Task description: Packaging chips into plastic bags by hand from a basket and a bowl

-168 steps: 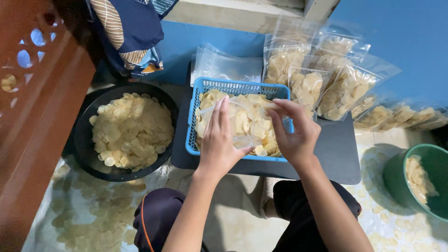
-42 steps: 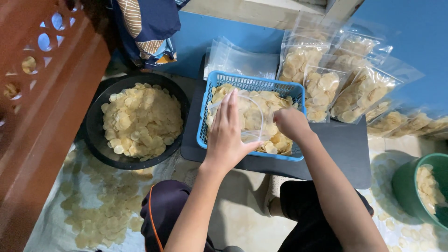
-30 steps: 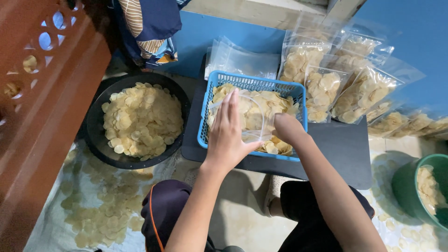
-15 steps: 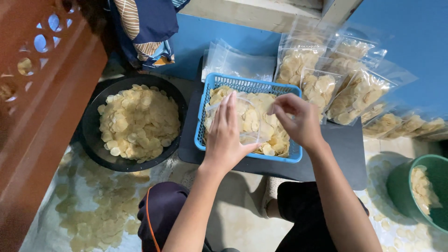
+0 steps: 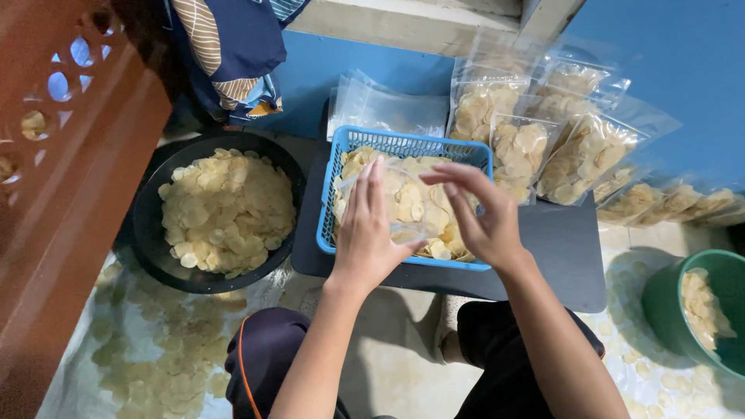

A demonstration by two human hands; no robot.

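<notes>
My left hand (image 5: 365, 226) holds a clear plastic pouch (image 5: 405, 203) upright over a blue plastic basket (image 5: 326, 217) full of pale round crackers (image 5: 446, 237). The pouch is partly filled with crackers. My right hand (image 5: 479, 217) hovers just right of the pouch mouth, fingers spread and curled, a few crackers possibly in its fingertips. The basket rests on a low black table (image 5: 555, 252).
A black basin (image 5: 143, 233) heaped with crackers sits at the left. Filled clear bags (image 5: 578, 151) lean against the blue wall, empty pouches (image 5: 388, 109) behind the basket. A green bucket (image 5: 725, 268) with crackers is at the right. Loose crackers (image 5: 155, 357) lie on the floor sheet. A wooden frame (image 5: 62, 202) stands far left.
My right hand dipped into the basket among the crackers, then rose again to the pouch mouth. My left hand kept holding the pouch in place.
</notes>
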